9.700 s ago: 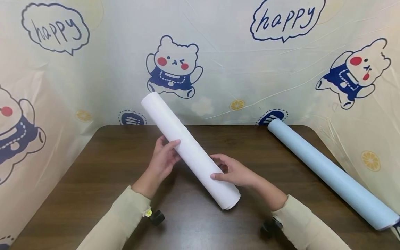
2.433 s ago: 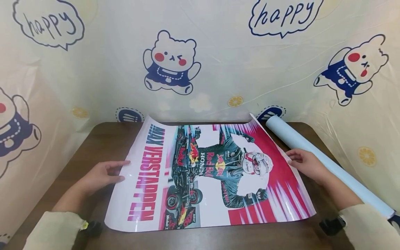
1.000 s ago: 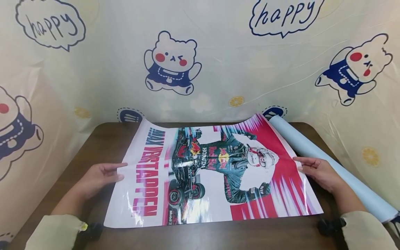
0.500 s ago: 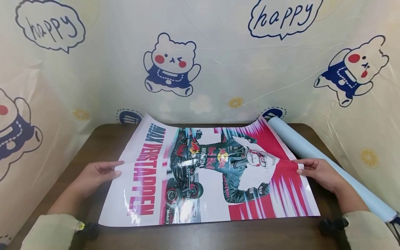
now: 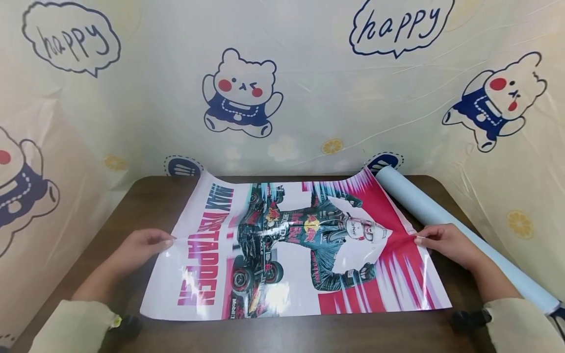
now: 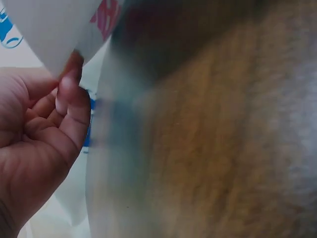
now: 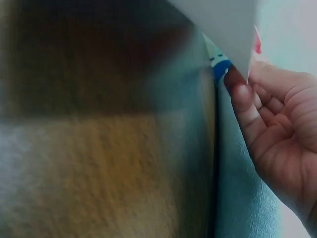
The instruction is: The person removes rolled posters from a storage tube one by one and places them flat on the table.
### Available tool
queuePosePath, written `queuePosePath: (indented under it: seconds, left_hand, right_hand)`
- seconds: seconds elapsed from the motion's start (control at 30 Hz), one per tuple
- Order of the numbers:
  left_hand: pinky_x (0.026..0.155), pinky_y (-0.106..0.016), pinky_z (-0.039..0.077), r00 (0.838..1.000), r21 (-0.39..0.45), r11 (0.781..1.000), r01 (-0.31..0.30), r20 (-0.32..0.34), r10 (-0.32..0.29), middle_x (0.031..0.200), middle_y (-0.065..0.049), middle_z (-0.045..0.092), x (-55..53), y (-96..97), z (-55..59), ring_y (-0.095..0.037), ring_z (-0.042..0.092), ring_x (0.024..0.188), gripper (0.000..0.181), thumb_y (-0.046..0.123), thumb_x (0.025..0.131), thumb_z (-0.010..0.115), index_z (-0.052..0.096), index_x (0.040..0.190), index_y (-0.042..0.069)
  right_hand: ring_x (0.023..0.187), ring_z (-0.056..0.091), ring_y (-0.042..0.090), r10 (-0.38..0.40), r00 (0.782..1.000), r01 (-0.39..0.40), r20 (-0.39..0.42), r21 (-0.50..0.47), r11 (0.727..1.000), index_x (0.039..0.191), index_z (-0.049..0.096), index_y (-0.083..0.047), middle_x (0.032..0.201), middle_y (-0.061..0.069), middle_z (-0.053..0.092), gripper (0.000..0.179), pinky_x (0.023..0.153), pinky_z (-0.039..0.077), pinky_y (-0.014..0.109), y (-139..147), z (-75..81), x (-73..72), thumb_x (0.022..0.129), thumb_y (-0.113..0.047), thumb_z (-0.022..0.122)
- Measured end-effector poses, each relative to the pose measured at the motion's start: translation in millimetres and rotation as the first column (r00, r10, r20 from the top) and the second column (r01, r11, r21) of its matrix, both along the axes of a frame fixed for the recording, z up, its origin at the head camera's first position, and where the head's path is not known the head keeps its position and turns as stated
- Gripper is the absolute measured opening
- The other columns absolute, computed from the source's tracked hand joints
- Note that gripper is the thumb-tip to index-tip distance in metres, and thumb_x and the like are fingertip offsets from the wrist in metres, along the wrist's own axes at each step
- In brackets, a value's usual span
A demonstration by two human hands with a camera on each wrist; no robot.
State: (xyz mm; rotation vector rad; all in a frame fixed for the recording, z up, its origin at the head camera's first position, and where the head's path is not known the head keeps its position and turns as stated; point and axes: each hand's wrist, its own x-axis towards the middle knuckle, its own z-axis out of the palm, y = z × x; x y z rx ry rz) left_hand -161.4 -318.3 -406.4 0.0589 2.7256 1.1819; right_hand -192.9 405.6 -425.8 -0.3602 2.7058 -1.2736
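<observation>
A glossy poster (image 5: 300, 230) lies unrolled across the dark wooden table, its print turned sideways. It has red lettering, a racing car and a driver in a helmet; its far corners curl up. My left hand (image 5: 143, 247) pinches the left edge between thumb and finger. On the opposite edge, my right hand (image 5: 450, 245) pinches the red side, and creases run inward from that grip. In the left wrist view the thumb and finger of my left hand (image 6: 47, 119) hold the lifted edge. The right wrist view has my right hand (image 7: 280, 116) doing the same.
A light blue roll (image 5: 468, 240) lies slantwise along the right side of the table (image 5: 282, 336), close beyond my right hand. Behind stands a pale curtain (image 5: 309, 98) printed with bears and the word "happy".
Earlier, both hands held a white roll slantwise; it is now spread out as the poster. Over the last second both hands have tightened on its side edges, and the creases at the right have sharpened.
</observation>
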Motion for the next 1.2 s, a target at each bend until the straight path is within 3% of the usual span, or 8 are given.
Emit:
queuePosePath:
  seconds: [0.17,0.3,0.53,0.73,0.83,0.97,1.2]
  left_hand:
    - [0.073,-0.037,0.055,0.999,0.047,0.998,0.041,0.007,-0.041,0.098,-0.01,0.069,3.0,4.9,-3.6,-0.024,0.066,0.083,0.036,0.036,0.093,0.065,0.065,0.107,0.003]
    - [0.072,-0.037,0.055,0.999,0.051,0.998,0.04,0.009,-0.04,0.097,-0.009,0.069,3.9,6.7,-5.7,-0.023,0.067,0.081,0.034,0.036,0.093,0.066,0.066,0.104,0.004]
    - [0.077,-0.042,0.057,0.997,0.033,0.999,0.008,0.071,-0.01,0.105,-0.012,0.069,4.0,-0.4,-4.4,-0.024,0.068,0.089,0.054,0.043,0.088,0.071,0.064,0.123,0.002]
    - [0.077,-0.043,0.057,0.995,-0.058,0.997,0.054,0.086,-0.049,0.108,-0.012,0.067,-0.1,-9.5,-0.1,-0.024,0.065,0.093,0.061,0.04,0.083,0.076,0.062,0.127,0.001]
    - [0.074,-0.041,0.058,0.993,-0.109,0.989,0.095,0.075,-0.087,0.106,-0.011,0.067,-4.1,-9.7,5.1,-0.024,0.064,0.091,0.058,0.039,0.081,0.079,0.065,0.123,0.001]
    - [0.075,-0.044,0.057,0.995,-0.185,0.978,0.093,0.044,-0.086,0.11,-0.014,0.067,-11.4,-6.2,18.1,-0.028,0.064,0.095,0.054,0.04,0.079,0.08,0.069,0.117,0.003]
    - [0.079,-0.054,0.055,1.0,-0.214,0.977,0.023,0.011,-0.021,0.119,-0.021,0.063,-29.1,7.4,41.9,-0.037,0.061,0.103,0.055,0.042,0.083,0.077,0.065,0.121,0.004]
  right_hand:
    - [0.061,0.058,0.016,0.058,0.995,-0.057,-0.076,0.014,0.998,0.092,0.075,0.001,0.074,-0.001,0.068,0.008,0.054,0.051,0.028,-4,-2.7,2.5,0.088,-0.004,0.07]
    - [0.059,0.056,0.016,0.051,0.995,-0.049,-0.086,0.019,0.999,0.091,0.076,0.002,0.071,-0.001,0.068,0.008,0.051,0.05,0.029,-7,-3.5,4.7,0.086,-0.004,0.072]
    - [0.074,0.062,0.012,0.1,0.994,-0.103,0.05,0.061,0.993,0.111,0.069,0.007,0.09,0.008,0.071,0.031,0.062,0.055,0.028,-6,-2.8,3.7,0.087,-0.011,0.073]
    - [0.082,0.062,0.017,0.202,0.969,-0.217,0.141,0.101,0.971,0.12,0.065,0.006,0.102,0.013,0.069,0.042,0.066,0.056,0.028,-8,8.1,-4.4,0.084,-0.013,0.076]
    - [0.077,0.063,0.017,0.268,0.951,-0.284,0.156,0.09,0.955,0.121,0.062,0.008,0.104,0.017,0.068,0.043,0.067,0.057,0.029,-10,17.1,-8.0,0.084,-0.011,0.075]
    - [0.083,0.064,0.018,0.305,0.939,-0.321,0.159,0.091,0.943,0.122,0.061,0.009,0.11,0.022,0.065,0.042,0.069,0.057,0.029,-15,32.3,-10.7,0.086,-0.009,0.073]
    - [0.098,0.06,0.03,0.262,0.961,-0.274,0.092,0.162,0.948,0.12,0.065,0.005,0.114,0.022,0.064,0.036,0.071,0.057,0.03,-26,57.9,-18.9,0.088,-0.009,0.071]
